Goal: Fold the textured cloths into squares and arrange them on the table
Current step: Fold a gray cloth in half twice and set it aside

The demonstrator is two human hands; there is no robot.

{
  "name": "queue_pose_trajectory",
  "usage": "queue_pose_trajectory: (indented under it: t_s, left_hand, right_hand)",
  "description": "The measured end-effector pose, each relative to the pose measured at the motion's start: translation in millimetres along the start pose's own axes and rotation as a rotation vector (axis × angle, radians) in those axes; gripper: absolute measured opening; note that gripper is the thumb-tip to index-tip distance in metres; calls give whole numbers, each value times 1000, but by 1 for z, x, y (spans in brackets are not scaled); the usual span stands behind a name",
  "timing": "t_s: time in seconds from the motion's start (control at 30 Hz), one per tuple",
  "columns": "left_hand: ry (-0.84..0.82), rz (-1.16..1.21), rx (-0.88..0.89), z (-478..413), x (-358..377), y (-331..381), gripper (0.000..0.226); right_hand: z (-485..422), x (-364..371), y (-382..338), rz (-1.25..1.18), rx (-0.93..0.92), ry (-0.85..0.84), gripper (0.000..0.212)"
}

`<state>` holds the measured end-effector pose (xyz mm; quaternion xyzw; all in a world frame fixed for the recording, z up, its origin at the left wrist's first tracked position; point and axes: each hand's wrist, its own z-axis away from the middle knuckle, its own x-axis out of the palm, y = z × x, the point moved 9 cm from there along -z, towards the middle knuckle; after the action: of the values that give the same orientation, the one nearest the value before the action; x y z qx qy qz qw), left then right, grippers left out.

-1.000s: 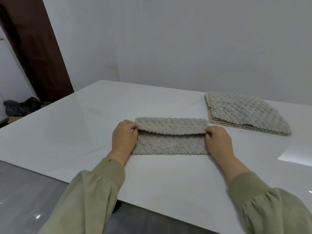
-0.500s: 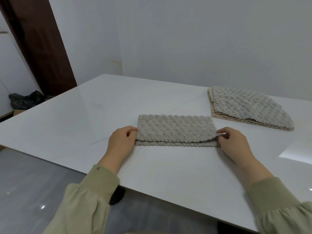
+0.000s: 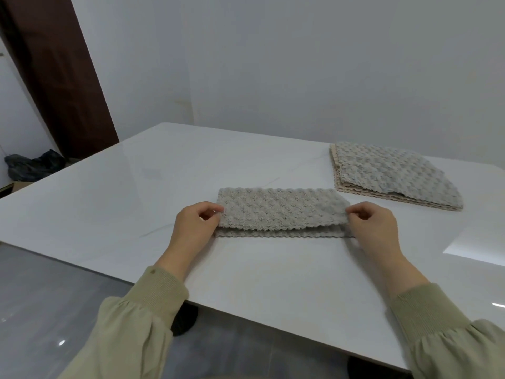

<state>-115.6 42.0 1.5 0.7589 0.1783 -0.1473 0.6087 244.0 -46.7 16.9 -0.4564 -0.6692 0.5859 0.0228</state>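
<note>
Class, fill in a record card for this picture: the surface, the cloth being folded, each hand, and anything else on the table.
Surface: white glossy table
Cloth in work: grey textured cloth, folded into a long strip
Left hand: pinches the top layer's left end
Right hand: pinches the top layer's right end
Also on table: stack of cloths, far right, apart from the strip

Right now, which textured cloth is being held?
The long grey folded cloth in front: left hand and right hand pinch its ends; the cloth stack lies apart.

A plain indoor room: bare white walls [image 3: 300,64], dark wooden door [image 3: 60,77], glossy white table [image 3: 259,274].
</note>
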Motion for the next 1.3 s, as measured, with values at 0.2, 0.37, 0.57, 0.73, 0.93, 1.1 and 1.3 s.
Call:
queue_pose_trajectory:
  t_s: [0.2,0.37,0.57,0.73,0.93,1.1,1.3]
  left_hand:
    - [-37,-29,8,1,3,-1,22]
    - [-97,-143,-24,3,9,-6,22]
    - [-39,-283,120,0,8,19,18]
    - [-333,-294,263,-30,59,63,37]
    - [-431,-852,298,-39,126,30,53]
    - [-467,-904,271,-46,127,14,58]
    - [-450,-860,172,-50,97,-4,62]
  right_hand:
    - [2,1,4,75,12,-23,22]
    - [3,12,13,242,34,-130,19]
    - [0,0,-19,384,-191,84,12]
    - [-2,42,-78,241,-364,-29,30]
    - [-4,145,-51,673,-272,-463,54]
    - [-19,135,-18,795,-145,-502,60]
    - [-31,113,1,827,-56,-471,62]
